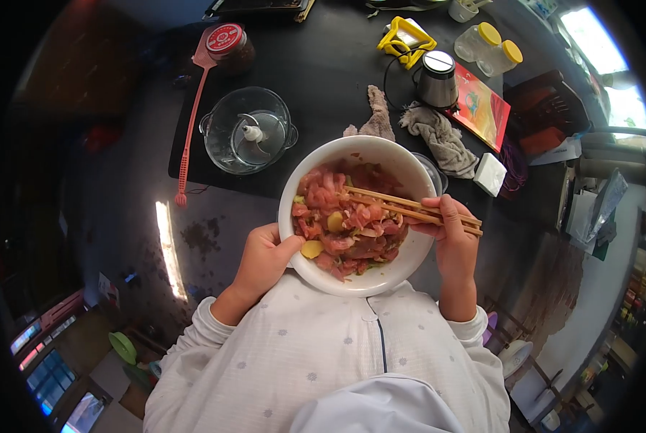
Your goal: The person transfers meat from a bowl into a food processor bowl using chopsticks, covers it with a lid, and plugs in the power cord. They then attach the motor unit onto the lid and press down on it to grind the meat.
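Observation:
A white bowl (414,265) is held close to my body, tilted toward me. Inside it lies sliced raw meat (366,238) mixed with yellow slices, likely ginger, and bits of green. My left hand (261,260) grips the bowl's left rim, thumb over the edge. In my right hand (453,242) is a pair of wooden chopsticks (380,196), pinched between thumb and fingers. Their tips reach into the meat. Part of the right hand's fingers is hidden behind the chopsticks and the bowl's right side.
On the black table (323,72) stand a glass chopper bowl (218,144) with a blade, a red-lidded jar (225,40) and a pink fly swatter (193,123). To the right are a motor unit (437,83), a grey cloth (442,141), a white box (490,175) and yellow-lidded jars (478,43).

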Available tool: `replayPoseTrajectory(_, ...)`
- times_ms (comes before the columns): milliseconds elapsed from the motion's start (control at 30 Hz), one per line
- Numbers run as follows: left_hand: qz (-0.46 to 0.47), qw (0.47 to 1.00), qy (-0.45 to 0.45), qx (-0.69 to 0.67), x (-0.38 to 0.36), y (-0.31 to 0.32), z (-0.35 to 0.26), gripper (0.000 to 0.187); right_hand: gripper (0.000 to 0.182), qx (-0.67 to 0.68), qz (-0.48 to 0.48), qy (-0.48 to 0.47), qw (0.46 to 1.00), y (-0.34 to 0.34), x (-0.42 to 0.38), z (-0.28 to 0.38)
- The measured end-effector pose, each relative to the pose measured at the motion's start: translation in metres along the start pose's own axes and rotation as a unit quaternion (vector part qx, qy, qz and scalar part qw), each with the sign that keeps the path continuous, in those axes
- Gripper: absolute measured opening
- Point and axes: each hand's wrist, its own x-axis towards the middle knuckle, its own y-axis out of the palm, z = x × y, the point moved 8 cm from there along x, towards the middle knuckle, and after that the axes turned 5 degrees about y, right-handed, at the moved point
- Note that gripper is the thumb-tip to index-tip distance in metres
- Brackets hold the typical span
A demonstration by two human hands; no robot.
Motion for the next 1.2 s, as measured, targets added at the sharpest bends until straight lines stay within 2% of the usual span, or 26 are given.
replayPoseTrajectory(100,-0.049,0.998,-0.035,-0.036,-0.013,-0.016,0.015,0.017,0.029,-0.079,0.101,-0.057,0.99,0.032,-0.009,0.012)
replayPoseTrajectory(167,-0.095,0.991,-0.026,-0.089,-0.023,-0.034,0.023,0.018,0.028,-0.094,0.145,-0.06,0.983,0.054,-0.015,0.019)
replayPoseTrajectory(267,-0.153,0.979,0.005,-0.137,-0.041,-0.07,0.024,0.019,0.028,-0.155,0.206,-0.132,0.957,0.089,-0.025,0.045)
replayPoseTrajectory(300,-0.17,0.975,0.011,-0.144,-0.046,-0.085,0.023,0.018,0.025,-0.169,0.231,-0.181,0.941,0.103,-0.028,0.055)
replayPoseTrajectory(400,-0.208,0.966,0.012,-0.154,-0.056,-0.129,0.02,0.018,0.019,-0.255,0.337,-0.165,0.891,0.163,-0.039,0.045)
replayPoseTrajectory(467,-0.217,0.964,0.017,-0.155,-0.057,-0.156,0.017,0.019,0.015,-0.299,0.382,-0.242,0.84,0.222,-0.044,0.033)
replayPoseTrajectory(600,-0.234,0.961,0.016,-0.149,-0.055,-0.204,0.006,0.02,0.013,-0.309,0.344,-0.263,0.847,0.257,-0.014,0.022)
replayPoseTrajectory(667,-0.238,0.961,0.01,-0.142,-0.053,-0.225,0.003,0.021,0.011,-0.262,0.303,-0.221,0.889,0.254,0.0,0.019)
replayPoseTrajectory(733,-0.232,0.964,0.002,-0.132,-0.047,-0.242,-0.002,0.02,0.017,-0.217,0.252,-0.139,0.933,0.246,0.01,0.022)
replayPoseTrajectory(800,-0.228,0.966,-0.002,-0.119,-0.041,-0.258,-0.011,0.016,0.016,-0.197,0.263,-0.161,0.931,0.252,0.005,0.027)
replayPoseTrajectory(867,-0.22,0.972,-0.013,-0.081,-0.034,-0.272,-0.017,0.016,0.015,-0.257,0.312,-0.168,0.899,0.28,-0.007,0.016)
replayPoseTrajectory(900,-0.216,0.974,-0.019,-0.062,-0.031,-0.277,-0.02,0.016,0.018,-0.299,0.343,-0.232,0.86,0.302,-0.013,0.017)
replayPoseTrajectory(933,-0.211,0.976,-0.027,-0.053,-0.029,-0.278,-0.022,0.017,0.02,-0.323,0.327,-0.296,0.837,0.317,-0.015,0.015)
replayPoseTrajectory(1100,-0.206,0.976,-0.067,-0.007,-0.025,-0.284,-0.036,0.019,0.018,-0.358,0.29,-0.357,0.813,0.317,0.018,0.003)
replayPoseTrajectory(1200,-0.215,0.972,-0.087,0.039,-0.027,-0.281,-0.049,0.017,0.016,-0.335,0.3,-0.327,0.831,0.304,0.036,0.016)
